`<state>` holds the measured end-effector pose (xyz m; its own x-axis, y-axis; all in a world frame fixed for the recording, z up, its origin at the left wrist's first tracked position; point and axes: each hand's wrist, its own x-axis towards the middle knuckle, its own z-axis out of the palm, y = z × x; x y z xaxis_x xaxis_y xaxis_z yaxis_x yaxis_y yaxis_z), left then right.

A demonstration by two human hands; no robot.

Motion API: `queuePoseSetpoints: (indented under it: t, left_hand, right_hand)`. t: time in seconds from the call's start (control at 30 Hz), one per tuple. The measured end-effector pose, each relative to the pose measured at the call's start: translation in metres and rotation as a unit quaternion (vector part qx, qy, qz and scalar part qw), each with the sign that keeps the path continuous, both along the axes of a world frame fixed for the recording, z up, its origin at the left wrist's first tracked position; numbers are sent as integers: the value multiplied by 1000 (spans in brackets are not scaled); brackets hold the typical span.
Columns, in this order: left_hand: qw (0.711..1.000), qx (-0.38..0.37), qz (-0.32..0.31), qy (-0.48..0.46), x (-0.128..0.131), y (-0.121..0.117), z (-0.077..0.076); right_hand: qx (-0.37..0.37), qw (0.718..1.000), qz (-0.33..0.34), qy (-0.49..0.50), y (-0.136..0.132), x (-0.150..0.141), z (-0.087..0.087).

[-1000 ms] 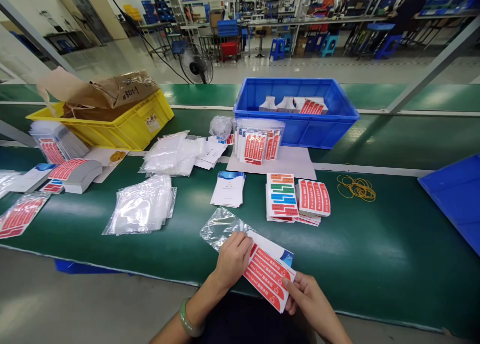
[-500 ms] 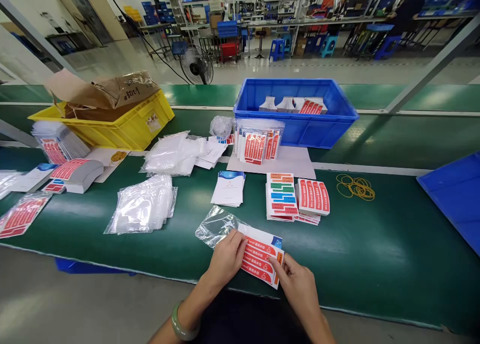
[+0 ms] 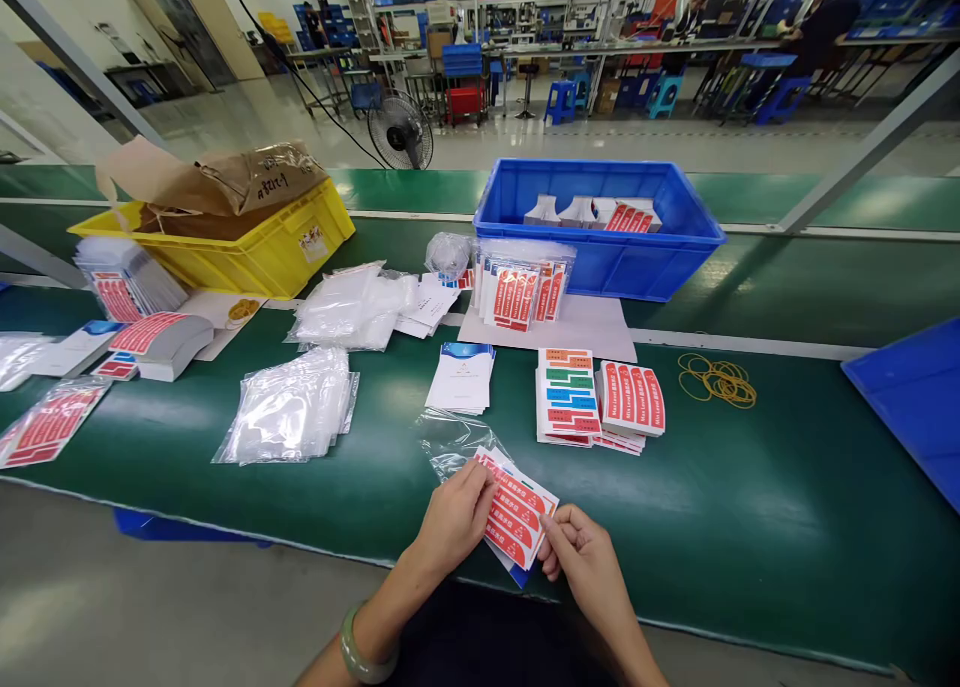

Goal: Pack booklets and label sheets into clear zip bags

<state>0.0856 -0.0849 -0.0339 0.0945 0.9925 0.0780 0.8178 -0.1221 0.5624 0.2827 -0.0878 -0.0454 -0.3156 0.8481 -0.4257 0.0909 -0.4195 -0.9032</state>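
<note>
Red-and-white sticker sheets (image 3: 517, 515) lie fanned with other papers between my two hands. A blue-cornered card (image 3: 516, 571) sticks out beneath their lower edge. My left hand (image 3: 454, 515) is closed on the left end of the sheets, beside a clear plastic bag (image 3: 454, 441); how far the sheets reach into the bag is hidden by the fingers. With thumb and fingers, my right hand (image 3: 591, 564) pinches the right edge of the stack. Just beyond are white cards with blue tops (image 3: 460, 379), a stack of multicoloured label sheets (image 3: 568, 395) and a red label stack (image 3: 632, 397).
Clear bags (image 3: 289, 407) are piled to the left. Filled bags (image 3: 517, 287) stand against a blue bin (image 3: 600, 262). A yellow crate (image 3: 247, 257) holds brown paper. Rubber bands (image 3: 718, 381) lie right, near a tilted blue bin (image 3: 919, 397).
The sheets have shifted slightly left and tilted between my hands. The blue-edged card now shows below the stack instead of at its upper right. Both hands keep their hold.
</note>
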Motion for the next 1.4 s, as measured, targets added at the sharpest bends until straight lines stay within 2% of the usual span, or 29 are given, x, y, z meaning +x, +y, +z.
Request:
queuePoseSetpoints:
  t: [0.13, 0.23, 0.33, 0.5, 0.63, 0.8, 0.97, 1.07, 1.13, 1.23, 1.33, 1.4]
  left_hand:
    - [998, 5, 42, 47, -2, -2, 1]
    - [996, -1, 54, 75, -2, -2, 1]
    - [994, -4, 58, 91, 1, -3, 1]
    - [994, -6, 37, 101, 6, -5, -1]
    - [995, -10, 5, 104, 1, -9, 1]
    - [995, -20, -11, 94, -2, -13, 14]
    - [996, -29, -50, 64, 2, -14, 27]
    - [999, -32, -27, -17, -4, -11, 40]
    - [991, -41, 21, -126, -10, -9, 56]
    - [947, -59, 84, -303, -18, -5, 83]
    - [896, -40, 102, -430, -22, -3, 106]
    - [869, -15, 106, -484, -22, -2, 114]
  right_hand:
    - [47, 987, 81, -129, -4, 1, 0]
    - [103, 961, 60, -250, -4, 6, 4]
    - [108, 950, 58, -286, -2, 7, 6]
    - [73, 967, 94, -224, 3, 1, 1]
    - [38, 989, 74, -122, 5, -3, -2]
    - [-9, 1000, 16, -17, 0, -11, -3]
    - [-8, 998, 27, 55, 0, -23, 8]
    - [-7, 994, -11, 112, 7, -19, 24]
    - [16, 990, -61, 125, 12, -11, 35]
    - [54, 988, -91, 112, 15, -3, 49]
    - [89, 991, -68, 77, 11, -5, 56]
    - [131, 989, -43, 53, 8, -9, 60]
